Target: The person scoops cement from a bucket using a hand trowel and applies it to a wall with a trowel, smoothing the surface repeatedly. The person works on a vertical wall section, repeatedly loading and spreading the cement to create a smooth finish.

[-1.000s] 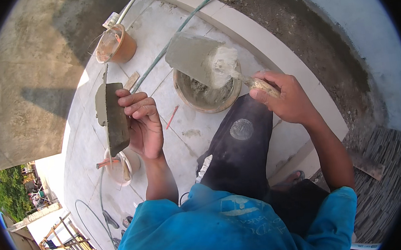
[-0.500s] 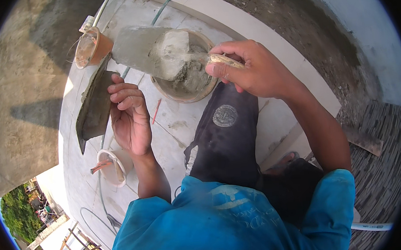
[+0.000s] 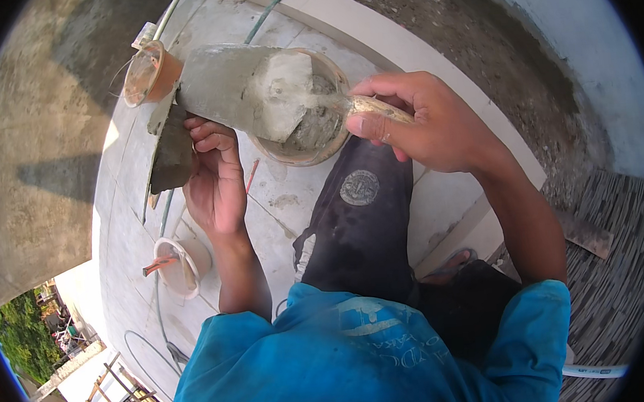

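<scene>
My right hand [image 3: 436,118] is closed around the wooden handle [image 3: 379,109] of a trowel, whose broad grey blade [image 3: 216,81] points left and is coated with wet mortar. Behind that blade stands a round bucket [image 3: 300,158] with grey mortar [image 3: 320,126] inside. My left hand [image 3: 216,186] has its fingers curled on a dark mortar board [image 3: 173,158], held steeply tilted; its grip side is partly hidden. The blade's left end overlaps the board's upper end; I cannot tell whether they touch.
An orange-brown tub [image 3: 153,75] stands at the far left. Nearer, a white pail [image 3: 190,268] holds an orange-handled tool [image 3: 161,264]. A green hose [image 3: 271,10] crosses the pale tiles, and a thin red stick [image 3: 252,174] lies near the bucket. A low ledge [image 3: 480,108] curves along the right.
My left hand has risen slightly and turned the board, whose upper end is now by the trowel blade. My right hand has shifted a little right and nearer, with the trowel.
</scene>
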{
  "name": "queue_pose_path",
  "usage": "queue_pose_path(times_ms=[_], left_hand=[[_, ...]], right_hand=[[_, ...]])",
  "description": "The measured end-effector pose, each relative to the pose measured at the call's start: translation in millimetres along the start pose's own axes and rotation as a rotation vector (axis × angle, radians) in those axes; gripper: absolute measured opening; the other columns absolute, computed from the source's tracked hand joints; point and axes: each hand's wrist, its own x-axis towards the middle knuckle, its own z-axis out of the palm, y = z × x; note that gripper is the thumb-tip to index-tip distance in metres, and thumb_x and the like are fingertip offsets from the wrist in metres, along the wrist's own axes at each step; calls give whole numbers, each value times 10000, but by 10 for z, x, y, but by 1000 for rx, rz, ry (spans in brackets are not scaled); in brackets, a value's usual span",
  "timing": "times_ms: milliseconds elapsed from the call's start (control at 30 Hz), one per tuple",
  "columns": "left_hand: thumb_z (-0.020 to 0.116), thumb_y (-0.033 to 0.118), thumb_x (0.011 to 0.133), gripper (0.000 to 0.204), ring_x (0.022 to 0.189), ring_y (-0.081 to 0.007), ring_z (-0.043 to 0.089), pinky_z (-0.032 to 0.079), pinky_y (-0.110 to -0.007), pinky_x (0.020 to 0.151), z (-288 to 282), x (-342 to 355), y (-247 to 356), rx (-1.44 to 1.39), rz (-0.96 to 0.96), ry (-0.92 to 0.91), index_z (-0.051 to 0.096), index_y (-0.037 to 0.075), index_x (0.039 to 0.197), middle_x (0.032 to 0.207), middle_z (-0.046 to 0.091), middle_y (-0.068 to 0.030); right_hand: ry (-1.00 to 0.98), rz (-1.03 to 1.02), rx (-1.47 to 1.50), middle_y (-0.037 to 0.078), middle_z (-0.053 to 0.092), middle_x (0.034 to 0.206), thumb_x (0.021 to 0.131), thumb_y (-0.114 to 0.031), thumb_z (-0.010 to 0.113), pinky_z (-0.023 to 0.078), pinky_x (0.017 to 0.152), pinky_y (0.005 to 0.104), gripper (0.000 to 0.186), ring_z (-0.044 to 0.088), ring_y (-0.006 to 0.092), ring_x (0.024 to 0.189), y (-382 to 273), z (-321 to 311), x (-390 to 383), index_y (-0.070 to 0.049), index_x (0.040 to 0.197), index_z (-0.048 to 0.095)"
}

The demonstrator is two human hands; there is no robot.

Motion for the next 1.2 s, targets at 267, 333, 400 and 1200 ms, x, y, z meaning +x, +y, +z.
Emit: queue_pose_path(times_ms=[267,333,400,1200], left_hand=[[409,77,1047,284,1180,-289,542,448,-422,1051,-147,131,313,134,47,-66,563,-73,1233,1240,604,-208],[388,83,1055,307,1264,-297,519,412,-450,1122,-213,164,368,254,81,-112,548,-66,1271,1318,580,-211],[370,90,1062,330,1317,-302,489,369,-465,1164,-202,193,347,297,55,-141,521,-61,1314,1389,540,-203],[648,129,972,379,1101,-332,575,563,-422,1000,-171,355,558,216,331,-46,471,-92,1223,1160,561,-210]], right_hand=[[-20,-14,28,28,623,754,912,-340,728,442,517,230,431,535,69,556,-43,-61,-120,15,1149,666],[-31,-13,49,25,621,757,912,-322,727,441,517,228,417,533,67,559,-41,-74,-147,17,1148,666],[-21,-29,66,23,621,761,914,-296,722,440,517,228,396,534,67,565,-47,-85,-170,21,1145,667],[44,158,160,26,615,757,942,-307,673,441,543,233,345,542,84,566,185,-211,-200,-1,1100,677]])
